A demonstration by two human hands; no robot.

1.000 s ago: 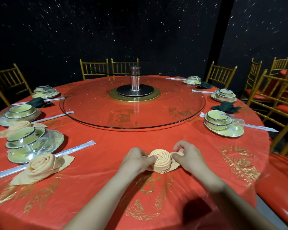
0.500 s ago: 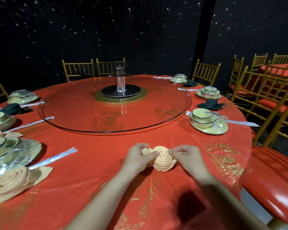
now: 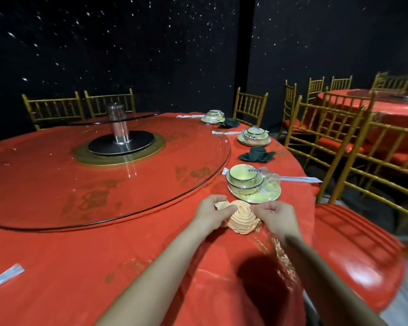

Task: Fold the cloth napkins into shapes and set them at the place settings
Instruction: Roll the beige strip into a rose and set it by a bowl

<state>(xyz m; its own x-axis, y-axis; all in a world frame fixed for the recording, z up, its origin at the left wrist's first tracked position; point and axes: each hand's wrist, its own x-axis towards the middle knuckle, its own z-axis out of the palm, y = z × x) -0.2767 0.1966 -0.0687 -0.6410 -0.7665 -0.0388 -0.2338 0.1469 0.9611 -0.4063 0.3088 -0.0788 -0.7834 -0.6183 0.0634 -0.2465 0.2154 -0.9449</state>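
- Head view: the peach cloth napkin rolled into a ridged rose spiral (image 3: 242, 217) sits between both hands, above the red glossy cloth-covered surface (image 3: 104, 267).
- The left hand (image 3: 212, 214) pinches its loose leaf corner; the right hand (image 3: 275, 216) pinches its rim.
- Just beyond stands the plastic-wrapped pale-yellow bowl and plate set (image 3: 250, 184).

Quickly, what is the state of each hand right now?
Left hand: closed, gripping the napkin.
Right hand: closed, pinching the same napkin.
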